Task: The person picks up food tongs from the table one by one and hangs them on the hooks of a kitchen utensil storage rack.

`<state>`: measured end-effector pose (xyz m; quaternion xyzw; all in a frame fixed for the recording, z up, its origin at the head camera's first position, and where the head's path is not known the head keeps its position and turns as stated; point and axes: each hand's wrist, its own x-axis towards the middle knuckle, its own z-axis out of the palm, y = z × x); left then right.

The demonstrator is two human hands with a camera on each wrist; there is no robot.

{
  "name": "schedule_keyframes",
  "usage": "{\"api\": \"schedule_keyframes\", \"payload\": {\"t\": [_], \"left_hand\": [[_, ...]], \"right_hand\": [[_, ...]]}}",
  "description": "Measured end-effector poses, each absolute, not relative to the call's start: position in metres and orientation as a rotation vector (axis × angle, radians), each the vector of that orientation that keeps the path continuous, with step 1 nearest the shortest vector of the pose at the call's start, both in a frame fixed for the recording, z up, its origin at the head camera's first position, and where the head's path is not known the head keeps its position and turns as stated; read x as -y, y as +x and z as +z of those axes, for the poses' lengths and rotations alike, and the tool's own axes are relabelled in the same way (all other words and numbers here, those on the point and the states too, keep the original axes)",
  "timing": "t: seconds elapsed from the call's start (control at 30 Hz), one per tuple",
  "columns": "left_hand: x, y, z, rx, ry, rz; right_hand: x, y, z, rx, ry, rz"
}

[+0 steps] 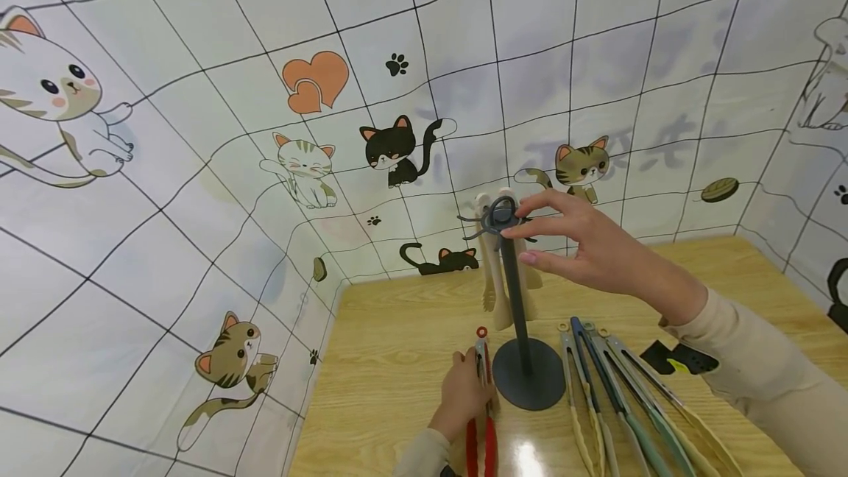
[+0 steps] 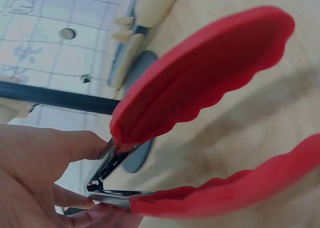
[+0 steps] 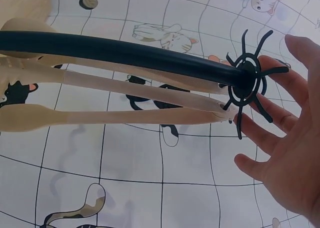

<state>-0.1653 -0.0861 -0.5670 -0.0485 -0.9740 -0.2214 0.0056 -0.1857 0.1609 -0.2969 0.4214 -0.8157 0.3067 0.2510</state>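
Observation:
My left hand [image 1: 462, 392] grips red-tipped tongs [image 2: 200, 78] by their metal upper part, just left of the stand's base. In the left wrist view the two red scalloped ends stand spread apart above the wooden table. A dark utensil stand [image 1: 514, 297] rises from a round base [image 1: 528, 392], with a ring and curved hooks on top. Beige kitchen utensils [image 3: 140, 117], among them a spoon-like one, hang from its far hooks. My right hand [image 1: 589, 245] is at the stand's top, fingers spread around the hook ring [image 3: 245, 80]; fingertips appear to touch it.
Several tongs [image 1: 619, 396] with cream, blue and green ends lie fanned out right of the base. A small black item with a yellow mark [image 1: 692, 359] lies beyond them, beside my right sleeve. A cat-print tiled wall covering [image 1: 457, 94] stands behind the wooden table [image 1: 384, 344].

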Motion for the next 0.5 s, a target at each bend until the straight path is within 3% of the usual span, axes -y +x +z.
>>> {"api": "schedule_keyframes", "payload": {"t": [0.5], "left_hand": [[0.101, -0.181, -0.495, 2.830, -0.225, -1.145]], "right_hand": [[-0.162, -0.185, -0.295, 2.225, 1.125, 0.786]]}}
